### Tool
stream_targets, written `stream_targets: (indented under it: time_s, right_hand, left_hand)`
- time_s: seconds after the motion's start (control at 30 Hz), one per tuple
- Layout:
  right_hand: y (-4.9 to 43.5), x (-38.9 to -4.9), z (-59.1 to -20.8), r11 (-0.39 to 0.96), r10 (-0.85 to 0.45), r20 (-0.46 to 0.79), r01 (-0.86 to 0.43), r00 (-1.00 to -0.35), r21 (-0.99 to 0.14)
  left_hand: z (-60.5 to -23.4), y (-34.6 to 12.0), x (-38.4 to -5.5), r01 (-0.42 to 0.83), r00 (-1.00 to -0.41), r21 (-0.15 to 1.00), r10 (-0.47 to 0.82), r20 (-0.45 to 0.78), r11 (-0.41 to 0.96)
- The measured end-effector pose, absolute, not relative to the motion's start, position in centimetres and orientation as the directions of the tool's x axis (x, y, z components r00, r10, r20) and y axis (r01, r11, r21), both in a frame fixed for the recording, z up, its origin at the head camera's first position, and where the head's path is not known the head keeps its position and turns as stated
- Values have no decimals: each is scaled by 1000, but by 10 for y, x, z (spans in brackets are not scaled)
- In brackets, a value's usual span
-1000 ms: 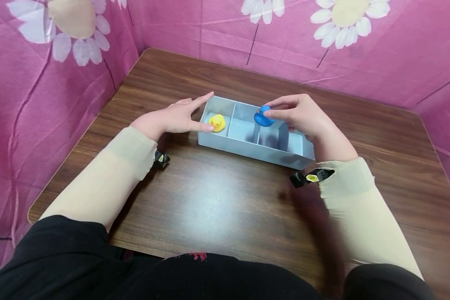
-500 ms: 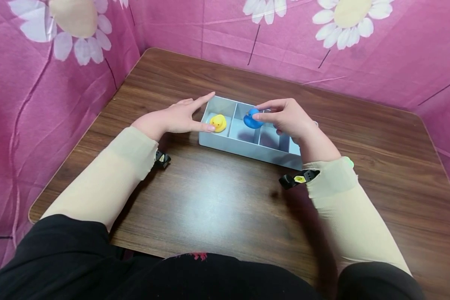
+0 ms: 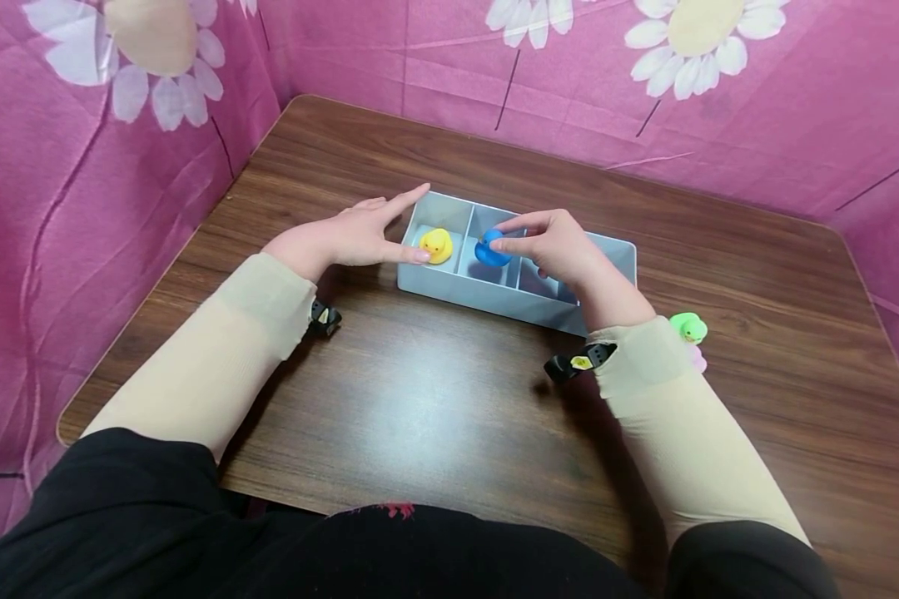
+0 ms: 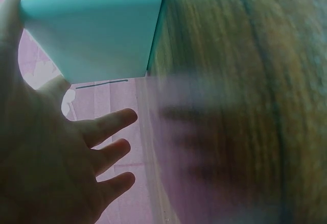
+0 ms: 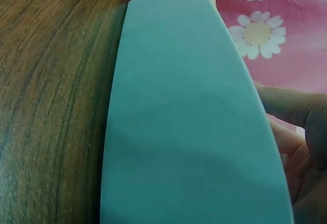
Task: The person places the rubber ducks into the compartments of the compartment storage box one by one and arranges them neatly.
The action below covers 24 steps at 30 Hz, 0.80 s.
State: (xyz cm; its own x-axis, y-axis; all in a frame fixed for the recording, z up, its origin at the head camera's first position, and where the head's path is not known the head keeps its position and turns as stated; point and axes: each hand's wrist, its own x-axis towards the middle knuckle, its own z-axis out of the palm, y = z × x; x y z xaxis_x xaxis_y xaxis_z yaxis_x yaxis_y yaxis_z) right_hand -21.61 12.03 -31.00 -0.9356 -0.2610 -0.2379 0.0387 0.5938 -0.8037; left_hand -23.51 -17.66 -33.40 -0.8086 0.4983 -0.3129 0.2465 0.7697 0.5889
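Observation:
A pale blue-grey divided box (image 3: 487, 299) lies lengthwise on the table. In its left compartment sits a yellow rubber duck (image 3: 436, 246). My left hand (image 3: 348, 233) rests at the box's left end, thumb and index finger stretched apart along it, the thumb overlapping the duck. The left wrist view shows the remaining fingers of this left hand (image 4: 56, 147) spread straight beside the box. With thumb and fingertips, my right hand (image 3: 558, 245) pinches a blue rubber duck (image 3: 490, 249) down in the second compartment from the left. The box's long wall (image 5: 189, 112) hides that duck in the right wrist view.
A green duck (image 3: 689, 327) and a pink object (image 3: 697, 358), partly hidden by the right sleeve, stand right of the box. Wood-grain table (image 3: 389, 399) surrounds it. Pink flowered cloth (image 3: 434, 66) hangs behind the table.
My right hand has moved left and lowered the blue duck into the second compartment. The green duck and pink object have come into view. My left hand has stayed in place.

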Motion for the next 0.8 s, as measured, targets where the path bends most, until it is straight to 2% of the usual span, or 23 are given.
stream_targets:
  time_s: [0.8]
  right_hand:
    - [117,-223,-320,680,-225,-310,79,-924,-729]
  left_hand:
    - [-334,-173,-236,235,-809,595,494,-319,768]
